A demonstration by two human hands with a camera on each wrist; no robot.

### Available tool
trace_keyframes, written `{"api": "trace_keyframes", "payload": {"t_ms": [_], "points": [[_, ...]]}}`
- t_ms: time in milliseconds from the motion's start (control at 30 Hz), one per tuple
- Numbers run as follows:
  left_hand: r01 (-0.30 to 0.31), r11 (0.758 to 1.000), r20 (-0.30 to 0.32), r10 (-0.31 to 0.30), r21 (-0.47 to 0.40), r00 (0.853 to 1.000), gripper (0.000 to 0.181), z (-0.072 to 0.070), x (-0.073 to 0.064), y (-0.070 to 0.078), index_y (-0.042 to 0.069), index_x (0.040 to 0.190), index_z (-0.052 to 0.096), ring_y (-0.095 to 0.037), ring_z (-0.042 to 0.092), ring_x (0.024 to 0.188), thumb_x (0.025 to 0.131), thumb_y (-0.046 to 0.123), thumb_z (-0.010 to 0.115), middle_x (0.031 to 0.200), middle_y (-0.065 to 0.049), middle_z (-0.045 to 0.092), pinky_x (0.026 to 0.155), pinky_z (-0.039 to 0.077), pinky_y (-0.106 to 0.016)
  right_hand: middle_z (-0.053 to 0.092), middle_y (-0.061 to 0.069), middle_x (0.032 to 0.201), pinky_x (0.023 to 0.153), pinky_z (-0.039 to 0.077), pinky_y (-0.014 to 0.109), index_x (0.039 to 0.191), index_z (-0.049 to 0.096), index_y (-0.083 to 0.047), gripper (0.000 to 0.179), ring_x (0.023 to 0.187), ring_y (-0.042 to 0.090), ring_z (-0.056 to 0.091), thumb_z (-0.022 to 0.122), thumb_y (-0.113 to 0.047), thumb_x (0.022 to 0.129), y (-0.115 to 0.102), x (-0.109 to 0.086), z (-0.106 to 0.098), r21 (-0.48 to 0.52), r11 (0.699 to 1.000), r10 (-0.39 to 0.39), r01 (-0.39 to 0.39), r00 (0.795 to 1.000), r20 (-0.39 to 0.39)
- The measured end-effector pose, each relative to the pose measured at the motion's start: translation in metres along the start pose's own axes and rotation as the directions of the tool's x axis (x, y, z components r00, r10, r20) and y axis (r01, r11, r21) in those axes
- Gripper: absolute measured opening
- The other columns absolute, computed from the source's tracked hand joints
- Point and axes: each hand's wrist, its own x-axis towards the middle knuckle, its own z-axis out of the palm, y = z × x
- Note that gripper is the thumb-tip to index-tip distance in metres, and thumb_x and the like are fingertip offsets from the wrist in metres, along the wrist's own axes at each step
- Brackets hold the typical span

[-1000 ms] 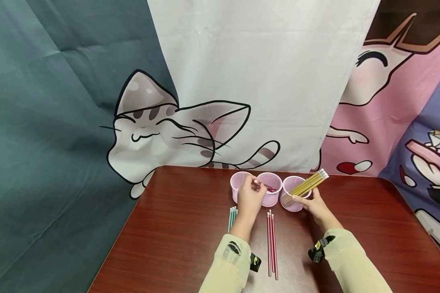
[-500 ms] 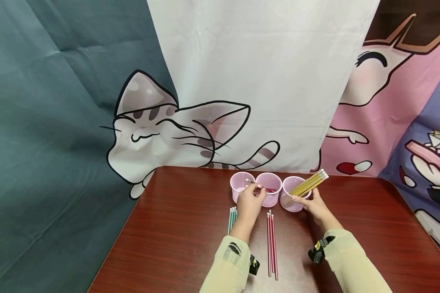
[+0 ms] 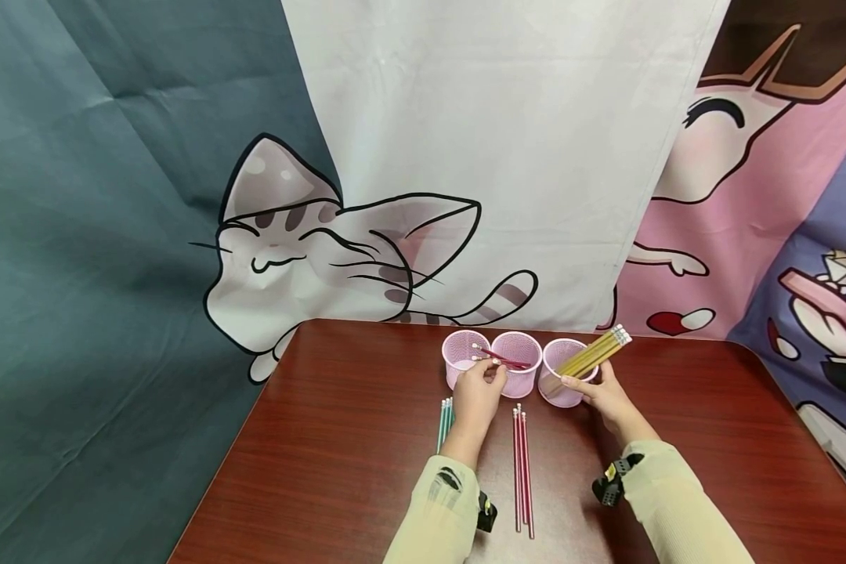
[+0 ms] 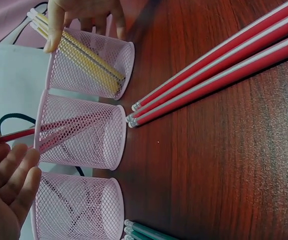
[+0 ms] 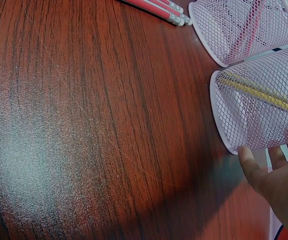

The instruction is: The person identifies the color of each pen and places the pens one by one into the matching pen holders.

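Three pink mesh pencil cups stand in a row. My left hand [image 3: 475, 395] is at the middle cup [image 3: 518, 385], pinching the eraser end of a red pencil there; its remaining fingers curl loosely by the rim [image 4: 38, 135] in the left wrist view. Other red pencils [image 3: 497, 356] lean in that cup, eraser ends sticking out leftward. With thumb near the rim and fingers around the far side, my right hand [image 3: 606, 395] grips the right cup [image 3: 555, 399]. Yellow pencils [image 3: 588, 354] slant out of it toward the right.
Beside the middle cup stands the left cup [image 3: 454, 377], with no pencils showing in it. Three red pencils [image 3: 523, 470] lie on the brown table [image 3: 310, 470]. Teal pencils [image 3: 445, 423] lie partly hidden by my left forearm. A printed curtain [image 3: 522, 157] hangs behind.
My left hand has drawn back slightly toward me and lower, uncovering the eraser ends of red pencils leaning in the middle cup. The right hand and its cup stay put.
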Motion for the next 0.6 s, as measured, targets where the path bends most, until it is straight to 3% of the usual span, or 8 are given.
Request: {"api": "trace_keyframes", "payload": {"t_ms": [167, 267, 333, 433, 600], "points": [[-0.012, 1.0, 0.012, 0.012, 0.025, 1.0, 0.014, 0.0, -0.001, -0.001, 0.012, 0.08, 0.071, -0.005, 0.061, 0.061, 0.082, 0.023, 0.064, 0.068, 0.006, 0.067, 0.056, 0.047, -0.023, 0.038, 0.017, 0.123, 0.083, 0.046, 0.033, 0.138, 0.012, -0.008, 0.079, 0.087, 0.001, 0.054, 0.068, -0.017, 0.083, 0.005, 0.001, -0.002, 0.004, 0.999, -0.037, 0.037, 0.999, 0.011], [-0.007, 0.997, 0.093, 0.0, 0.078, 0.996, 0.015, 0.0, -0.003, -0.003, 0.016, 0.076, 0.071, -0.005, 0.056, 0.055, 0.082, 0.024, 0.061, 0.063, 0.008, 0.064, 0.052, 0.043, -0.023, 0.045, 0.008, 0.114, 0.078, 0.048, 0.029, 0.134, 0.022, -0.015, 0.075, 0.087, 0.004, 0.057, 0.072, -0.019, 0.08, 0.016, 0.006, -0.006, 0.046, 0.997, -0.065, 0.064, 0.998, 0.017], [-0.006, 0.992, 0.18, -0.018, 0.13, 0.983, 0.015, 0.001, -0.005, -0.006, 0.017, 0.075, 0.07, -0.007, 0.053, 0.054, 0.081, 0.024, 0.059, 0.062, 0.008, 0.062, 0.05, 0.041, -0.024, 0.047, 0.004, 0.11, 0.076, 0.048, 0.028, 0.133, 0.025, -0.017, 0.073, 0.087, 0.006, 0.057, 0.074, -0.02, 0.079, 0.021, 0.009, -0.008, 0.071, 0.994, -0.086, 0.084, 0.996, 0.03], [-0.005, 0.973, 0.317, -0.071, 0.233, 0.946, 0.013, 0.004, -0.011, -0.011, 0.019, 0.073, 0.07, -0.009, 0.052, 0.056, 0.078, 0.024, 0.059, 0.065, 0.008, 0.062, 0.051, 0.04, -0.025, 0.046, 0.003, 0.11, 0.075, 0.047, 0.027, 0.131, 0.027, -0.019, 0.075, 0.088, 0.006, 0.056, 0.076, -0.027, 0.076, 0.02, 0.007, -0.007, 0.061, 0.994, -0.096, 0.094, 0.995, 0.036], [-0.046, 0.92, 0.488, -0.163, 0.388, 0.858, 0.013, 0.011, -0.024, -0.02, 0.022, 0.065, 0.064, -0.01, 0.052, 0.056, 0.075, 0.03, 0.065, 0.063, 0.009, 0.059, 0.051, 0.04, -0.026, 0.041, 0.012, 0.117, 0.078, 0.046, 0.031, 0.134, 0.02, -0.011, 0.079, 0.087, 0.004, 0.054, 0.074, -0.026, 0.078, 0.01, 0.002, -0.001, 0.015, 0.997, -0.069, 0.069, 0.998, 0.011]]}}
